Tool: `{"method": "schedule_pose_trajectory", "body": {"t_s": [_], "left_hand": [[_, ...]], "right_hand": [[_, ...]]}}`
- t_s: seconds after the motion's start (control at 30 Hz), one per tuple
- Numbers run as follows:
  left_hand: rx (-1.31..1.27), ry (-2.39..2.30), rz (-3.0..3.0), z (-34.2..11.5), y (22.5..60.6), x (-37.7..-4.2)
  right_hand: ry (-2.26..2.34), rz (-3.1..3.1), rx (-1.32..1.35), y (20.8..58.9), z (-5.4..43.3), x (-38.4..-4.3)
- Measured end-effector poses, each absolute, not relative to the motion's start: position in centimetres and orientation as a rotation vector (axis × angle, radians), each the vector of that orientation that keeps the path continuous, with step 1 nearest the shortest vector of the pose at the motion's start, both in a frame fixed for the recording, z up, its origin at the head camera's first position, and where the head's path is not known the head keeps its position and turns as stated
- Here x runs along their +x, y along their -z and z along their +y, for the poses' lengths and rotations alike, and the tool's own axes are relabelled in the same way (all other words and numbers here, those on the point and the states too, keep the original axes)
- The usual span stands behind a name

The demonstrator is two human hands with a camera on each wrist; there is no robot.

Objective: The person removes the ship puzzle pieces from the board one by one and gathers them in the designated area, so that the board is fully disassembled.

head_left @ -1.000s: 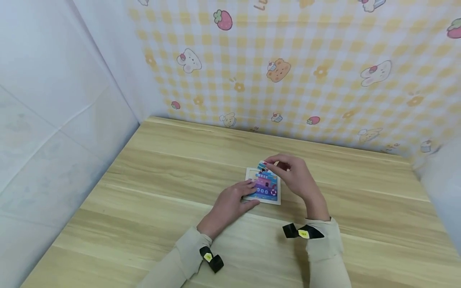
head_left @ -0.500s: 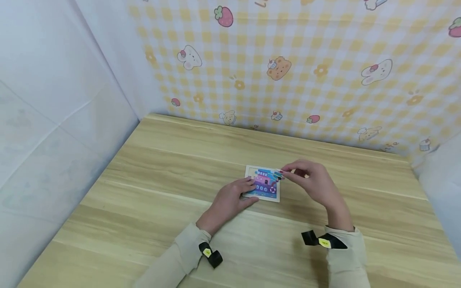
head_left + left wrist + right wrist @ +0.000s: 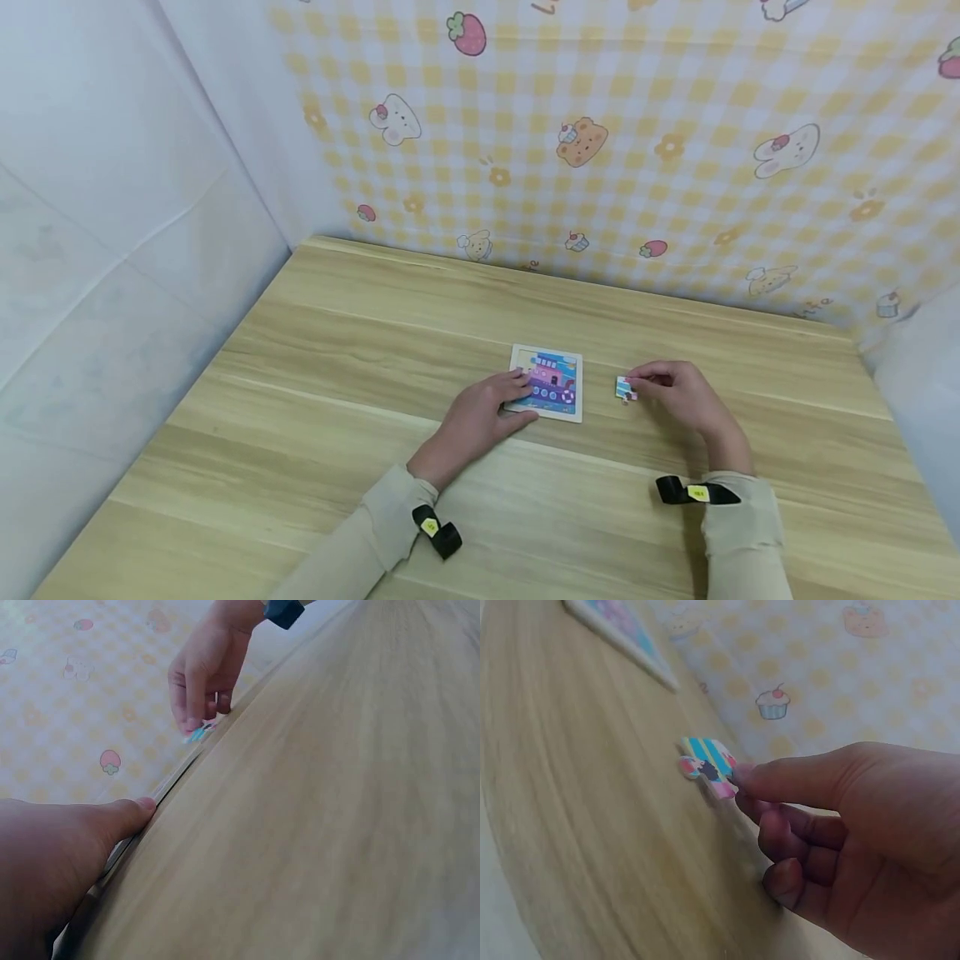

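A square jigsaw puzzle (image 3: 558, 379) with a pale frame lies flat on the wooden table, showing a pink and purple ship. A gap in the picture shows at its upper left. My left hand (image 3: 480, 417) rests on its left side, fingers laid over the picture and thumb (image 3: 124, 817) along the front edge. Off to the right, my right hand (image 3: 686, 400) pinches a small puzzle piece (image 3: 624, 388) between thumb and fingers. Close up in the right wrist view, the piece (image 3: 707, 766) has blue, yellow and pink stripes, a dark patch and a rounded tab.
The wooden table (image 3: 337, 358) spreads around both hands. Behind it hangs a yellow checked cloth (image 3: 637, 192) with cartoon prints. A white sheet (image 3: 135, 250) closes off the left side, and another pale surface (image 3: 926, 392) stands at the right.
My right hand has lifted the puzzle piece from the top of the puzzle and carried it right, down towards the table beside the frame. The left hand has stayed on the puzzle.
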State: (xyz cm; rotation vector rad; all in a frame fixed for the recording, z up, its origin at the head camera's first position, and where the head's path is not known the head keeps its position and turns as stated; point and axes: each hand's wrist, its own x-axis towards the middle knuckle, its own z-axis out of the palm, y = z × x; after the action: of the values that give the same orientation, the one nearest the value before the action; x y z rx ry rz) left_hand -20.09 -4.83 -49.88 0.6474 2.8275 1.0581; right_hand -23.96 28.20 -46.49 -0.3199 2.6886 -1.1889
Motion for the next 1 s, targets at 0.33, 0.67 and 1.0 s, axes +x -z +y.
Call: {"method": "schedule_pose_trajectory", "body": {"t_s": [0.33,0.67,1.0], "left_hand": [[0.635,-1.072,2.816,-4.72,49.76,-20.15],[0.624,-1.063,2.817,-4.79,49.46,-20.22],[0.633,-1.094,2.794,-4.67,49.57,-19.95]], "right_hand": [[1.129,2.759,-0.332,47.30,28.45,-24.44],[1.125,2.777,-0.236,47.13,28.09,-24.46],[1.346,2.789,-0.233,46.78,29.00,-23.89]]}}
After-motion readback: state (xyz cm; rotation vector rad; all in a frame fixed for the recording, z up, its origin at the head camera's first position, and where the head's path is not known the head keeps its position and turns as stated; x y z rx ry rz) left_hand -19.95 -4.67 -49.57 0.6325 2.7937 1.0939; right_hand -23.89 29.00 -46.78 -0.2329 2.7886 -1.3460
